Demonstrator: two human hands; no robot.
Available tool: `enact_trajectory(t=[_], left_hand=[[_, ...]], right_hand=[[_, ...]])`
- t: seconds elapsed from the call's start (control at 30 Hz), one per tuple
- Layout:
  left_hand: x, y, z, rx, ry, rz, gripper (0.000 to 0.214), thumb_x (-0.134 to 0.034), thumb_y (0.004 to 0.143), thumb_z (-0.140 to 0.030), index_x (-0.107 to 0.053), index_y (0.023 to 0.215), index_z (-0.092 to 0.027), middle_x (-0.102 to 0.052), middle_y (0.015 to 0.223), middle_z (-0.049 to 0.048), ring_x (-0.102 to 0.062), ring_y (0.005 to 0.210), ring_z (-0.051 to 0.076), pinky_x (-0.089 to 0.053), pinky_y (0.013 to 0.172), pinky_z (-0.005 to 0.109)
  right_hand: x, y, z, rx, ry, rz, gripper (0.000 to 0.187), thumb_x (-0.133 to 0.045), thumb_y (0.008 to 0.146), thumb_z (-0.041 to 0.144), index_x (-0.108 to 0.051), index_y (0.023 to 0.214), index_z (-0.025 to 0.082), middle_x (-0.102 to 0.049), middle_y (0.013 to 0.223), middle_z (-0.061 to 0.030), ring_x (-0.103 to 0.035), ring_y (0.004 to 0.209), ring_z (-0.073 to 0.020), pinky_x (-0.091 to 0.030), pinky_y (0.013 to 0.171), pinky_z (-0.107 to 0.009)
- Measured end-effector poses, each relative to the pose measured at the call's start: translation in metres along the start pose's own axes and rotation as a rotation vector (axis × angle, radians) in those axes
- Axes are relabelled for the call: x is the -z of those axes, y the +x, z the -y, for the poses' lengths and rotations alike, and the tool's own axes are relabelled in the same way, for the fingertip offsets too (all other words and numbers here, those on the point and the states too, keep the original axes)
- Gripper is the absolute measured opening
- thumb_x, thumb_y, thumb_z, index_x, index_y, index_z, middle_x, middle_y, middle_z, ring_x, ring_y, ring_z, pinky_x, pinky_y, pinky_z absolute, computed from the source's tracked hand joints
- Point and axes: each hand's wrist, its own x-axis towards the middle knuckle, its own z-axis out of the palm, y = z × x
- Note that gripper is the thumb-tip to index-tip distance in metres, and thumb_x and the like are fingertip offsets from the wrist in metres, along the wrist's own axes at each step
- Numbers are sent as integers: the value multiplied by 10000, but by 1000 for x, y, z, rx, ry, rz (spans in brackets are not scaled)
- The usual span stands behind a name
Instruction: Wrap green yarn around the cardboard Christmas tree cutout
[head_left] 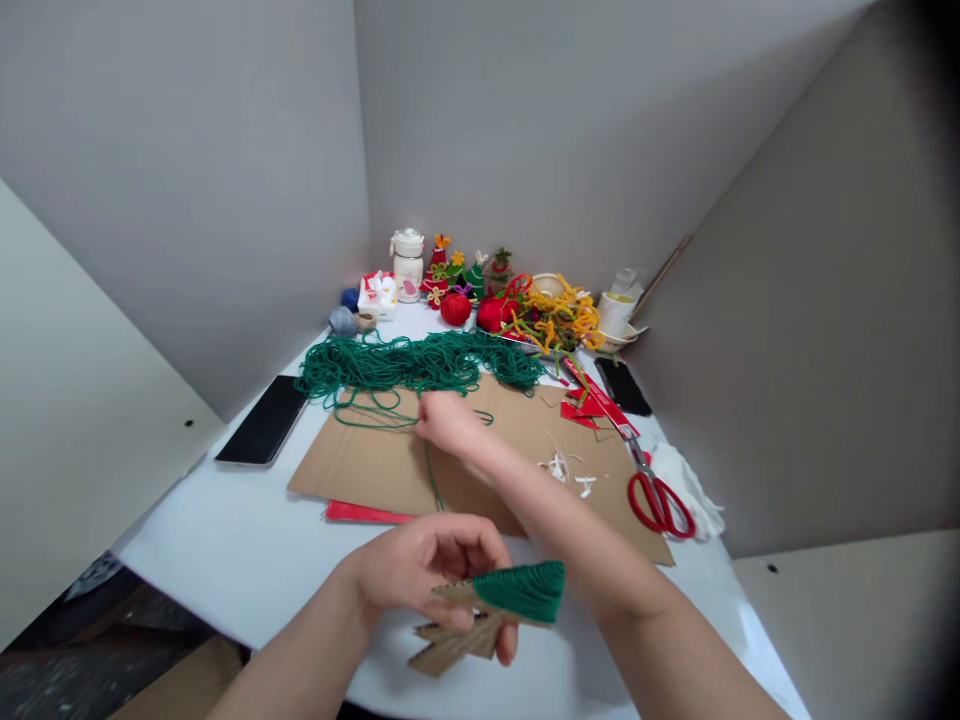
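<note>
Near the front edge of the table my left hand (420, 560) grips a jagged-edged cardboard cutout (461, 645). Dark green yarn (521, 592) is wound in close rows around its right-hand end, while the notched left part is bare cardboard. My right hand (448, 418) reaches across, fingers closed on a strand of green yarn above the cardboard sheet. From there the strand (433, 475) runs down toward my left hand. Just beyond my right hand lies a loose tangled heap of green yarn (405, 362). My right fingertips are partly turned away from view.
A flat cardboard sheet (360, 455) covers mid-table, with paper scraps. Red-handled scissors (660, 505) lie at right beside a white tissue (686, 490). A dark tablet (262, 420) lies left. Behind stand a white bottle (407, 265), small yarn figures, yarn balls and yellow yarn (566, 312). Partitions enclose the table.
</note>
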Motion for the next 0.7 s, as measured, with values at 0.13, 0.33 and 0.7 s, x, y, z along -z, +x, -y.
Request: enact_trajectory(t=[0.13,0.33,0.7], left_hand=[[1,0,2,-32,-4,-9,373,-734,674,-336,-571,941,-134,-697,779,132,-661,713,229,-454,636,319],[-2,5,4,-64,-22,-56,379,-718,687,-333,-556,965,-133,-689,790,126,-661,710,234,-446,656,335],[0,7,5,-151,-59,-129,375,-689,698,-325,-556,994,-138,-677,798,114,-646,717,233,-464,639,351]], right_hand=[[59,-25,-69,-180,58,-241,151,-518,724,205,-640,795,152,-683,761,-61,-593,663,-157,-402,592,-243],[116,-82,-160,-503,81,-732,196,-521,730,260,-647,821,141,-673,760,-95,-558,635,-166,-385,583,-286],[88,-45,-126,-198,-5,-501,260,-583,735,211,-662,970,135,-630,960,-112,-554,913,-214,-396,830,-320]])
